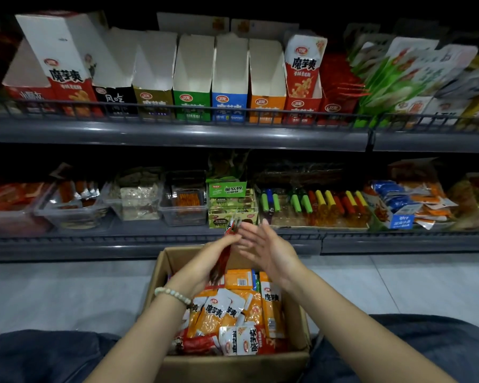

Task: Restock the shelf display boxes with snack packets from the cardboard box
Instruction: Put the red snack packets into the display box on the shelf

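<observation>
Across the upper frame runs a dark grey metal shelf with a thin wire rail. It carries a row of tall, open-topped paperboard display boxes, white inside with coloured fronts. At lower centre, a brown corrugated cardboard box holds glossy orange and red snack packets. Above it, the left hand grips a slim bundle of red foil packets. The right hand is spread flat just beside them, too blurred to show contact.
</observation>
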Motion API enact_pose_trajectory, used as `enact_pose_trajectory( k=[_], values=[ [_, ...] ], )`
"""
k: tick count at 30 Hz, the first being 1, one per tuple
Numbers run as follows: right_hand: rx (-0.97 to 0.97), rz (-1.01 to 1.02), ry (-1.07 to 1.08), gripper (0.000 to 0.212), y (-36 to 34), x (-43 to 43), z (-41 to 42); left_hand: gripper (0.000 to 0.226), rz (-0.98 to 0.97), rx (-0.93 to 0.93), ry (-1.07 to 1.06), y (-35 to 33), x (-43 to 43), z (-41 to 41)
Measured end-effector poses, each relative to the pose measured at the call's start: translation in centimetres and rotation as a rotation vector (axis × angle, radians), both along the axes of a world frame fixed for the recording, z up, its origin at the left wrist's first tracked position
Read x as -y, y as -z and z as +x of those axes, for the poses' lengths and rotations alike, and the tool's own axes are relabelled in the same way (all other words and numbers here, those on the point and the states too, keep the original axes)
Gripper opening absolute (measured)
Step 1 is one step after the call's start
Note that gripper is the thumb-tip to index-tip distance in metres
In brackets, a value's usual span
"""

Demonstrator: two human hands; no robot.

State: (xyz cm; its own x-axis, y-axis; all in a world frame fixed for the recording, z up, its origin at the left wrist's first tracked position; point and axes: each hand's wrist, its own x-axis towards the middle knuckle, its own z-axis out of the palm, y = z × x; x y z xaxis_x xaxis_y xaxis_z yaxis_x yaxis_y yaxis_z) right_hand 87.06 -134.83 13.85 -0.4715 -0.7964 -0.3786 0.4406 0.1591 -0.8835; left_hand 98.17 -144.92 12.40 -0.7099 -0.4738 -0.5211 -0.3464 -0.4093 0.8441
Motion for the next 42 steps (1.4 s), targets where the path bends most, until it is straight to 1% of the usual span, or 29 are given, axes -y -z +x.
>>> enact_pose_trajectory(
  k=[2, 3, 4, 5, 6, 8, 10, 13, 15, 17, 18, 19, 21, 23, 24, 25, 27, 29, 32, 36, 40, 41, 42],
  values=[
    [-0.229, 0.049, -0.039, 0.041, -0.4, 0.0, -0.6, 0.058, 0.251, -0.128, -0.023, -0.2, 0.4, 0.5],
    [-0.294, 0.050, -0.048, 0.047, -0.5, 0.0, -1.0, 0.060, 0.379, -0.193, -0.025, -0.4, 0.5, 0.6],
    [-0.289, 0.027, -0.062, 0.058, -0.6, 0.0, -1.4, 0.062, 0.510, -0.261, -0.003, -0.8, 0.5, 0.8],
    [-0.228, -0.003, -0.086, 0.069, -0.5, 0.0, -1.8, 0.064, 0.605, -0.311, 0.023, -1.1, 0.5, 0.8],
    [-0.171, -0.034, -0.119, 0.074, -0.6, -0.1, -2.1, 0.066, 0.676, -0.349, 0.068, -1.6, 0.5, 0.8],
    [-0.149, -0.077, -0.171, 0.073, -1.0, -0.1, -2.6, 0.073, 0.755, -0.401, 0.141, -2.4, 0.5, 0.6],
    [-0.140, -0.112, -0.156, 0.068, -1.6, -0.2, -2.9, 0.075, 0.802, -0.420, 0.174, -3.0, 0.5, 0.3],
    [-0.156, -0.150, -0.133, 0.060, -2.7, -0.2, -3.5, 0.073, 0.797, -0.410, 0.210, -4.4, 0.8, -0.2],
    [-0.178, -0.186, -0.118, 0.060, -3.8, -0.2, -3.9, 0.064, 0.715, -0.369, 0.227, -5.8, 1.2, -0.4],
    [-0.219, -0.210, -0.073, 0.060, -5.2, 0.0, -4.4, 0.053, 0.526, -0.286, 0.237, -7.3, 1.8, -0.6],
    [-0.266, -0.205, -0.047, 0.060, -6.0, 0.1, -4.8, 0.052, 0.410, -0.233, 0.238, -8.2, 2.1, -0.9],
    [-0.319, -0.193, -0.019, 0.060, -6.8, 0.3, -5.2, 0.052, 0.265, -0.170, 0.241, -8.9, 2.3, -1.2],
    [-0.389, -0.199, 0.034, 0.059, -8.3, 0.8, -6.0, 0.050, -0.098, -0.066, 0.235, -10.3, 2.6, -2.1],
    [-0.414, -0.239, 0.078, 0.054, -9.6, 1.5, -6.9, 0.041, -0.405, -0.125, 0.173, -11.3, 2.8, -3.3],
    [-0.423, -0.254, 0.092, 0.051, -10.4, 1.8, -7.3, 0.033, -0.498, -0.180, 0.136, -11.9, 3.0, -3.8],
    [-0.438, -0.262, 0.095, 0.048, -11.3, 2.1, -7.7, 0.027, -0.553, -0.236, 0.113, -12.5, 3.1, -4.3],
    [-0.507, -0.260, 0.051, 0.047, -13.2, 2.6, -8.8, 0.031, -0.602, -0.319, 0.092, -13.8, 3.5, -5.2],
    [-0.569, -0.246, -0.055, 0.057, -15.4, 2.8, -10.1, 0.038, -0.631, -0.362, 0.087, -15.1, 4.1, -6.2],
    [-0.639, -0.242, -0.169, 0.073, -18.3, 3.0, -12.1, 0.037, -0.680, -0.432, 0.110, -17.0, 5.2, -8.1],
    [-0.716, -0.252, -0.134, 0.078, -20.8, 3.5, -14.5, 0.036, -0.757, -0.487, 0.131, -19.2, 6.0, -11.3],
    [-0.742, -0.232, -0.069, 0.079, -22.2, 3.4, -17.7, 0.027, -0.815, -0.446, 0.190, -20.7, 6.4, -14.5],
    [-0.757, -0.234, -0.050, 0.078, -22.7, 3.3, -18.5, 0.027, -0.838, -0.434, 0.176, -21.1, 6.5, -15.1],
    [-0.783, -0.241, -0.024, 0.077, -23.3, 3.3, -19.4, 0.031, -0.894, -0.409, 0.138, -21.5, 6.7, -15.8]
  ],
)
